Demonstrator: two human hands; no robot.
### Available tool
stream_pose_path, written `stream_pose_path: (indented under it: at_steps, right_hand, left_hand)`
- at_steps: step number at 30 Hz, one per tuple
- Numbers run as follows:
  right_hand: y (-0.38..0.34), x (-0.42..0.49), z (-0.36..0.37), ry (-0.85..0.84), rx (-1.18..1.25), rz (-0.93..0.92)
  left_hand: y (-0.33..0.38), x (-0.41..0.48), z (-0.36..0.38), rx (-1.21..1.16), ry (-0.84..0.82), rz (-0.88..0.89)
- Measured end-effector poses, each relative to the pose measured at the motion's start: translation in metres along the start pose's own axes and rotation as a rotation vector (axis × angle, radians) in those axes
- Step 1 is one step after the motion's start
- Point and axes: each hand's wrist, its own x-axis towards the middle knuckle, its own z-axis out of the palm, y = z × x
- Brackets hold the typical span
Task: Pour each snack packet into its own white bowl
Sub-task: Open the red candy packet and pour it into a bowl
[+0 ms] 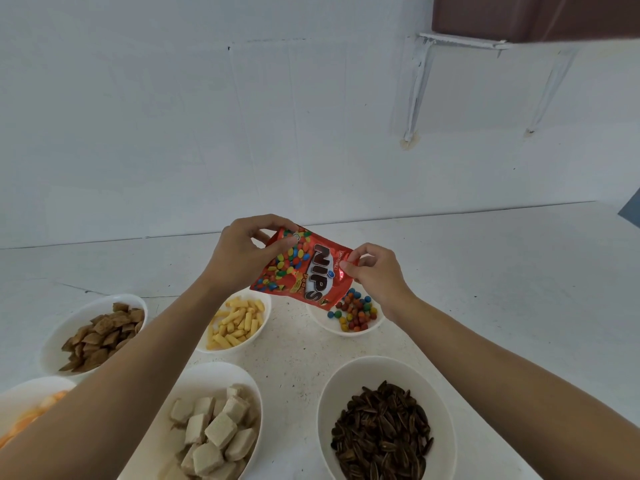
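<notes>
Red packet [304,271] between left fingers [266,223] and right fingers [363,250]

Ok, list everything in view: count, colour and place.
Nips packet: one, red, held above candy bowl.
Candy bowl: one, white, far right, multicoloured candies.
Stick bowl: one, white, far centre, yellow sticks.
Square-snack bowl: one, white, far left, brown pieces.
Wafer bowl: one, white, near centre, beige cubes.
Seed bowl: one, white, near right, dark seeds.
Orange-snack bowl: one, white, near left, partly hidden.
Table: one, white speckled, beneath bowls.
Shelf: one, brown, upper right wall.
Left hand: one, pinches packet's top corner.
Right hand: one, pinches packet's right edge.
</notes>
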Motion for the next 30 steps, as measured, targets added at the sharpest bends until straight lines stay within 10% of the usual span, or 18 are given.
stream_pose_path:
  at_steps: [8, 21, 30]
  right_hand:
    - [-0.007, 0.002, -0.01, 0.11, 0.126, -0.113]
    - [0.013, 0.0, -0.004, 0.01, 0.385, 0.275]
    - [0.001, 0.0, -0.011, 0.066, 0.265, 0.031]
  left_hand:
    - [-0.006, -0.008, 0.003, -0.025, -0.009, -0.058]
    - [0.005, -0.002, 0.013, 0.028, -0.106, 0.056]
    - [0.002, 0.0, 0.009, -0.034, 0.018, 0.01]
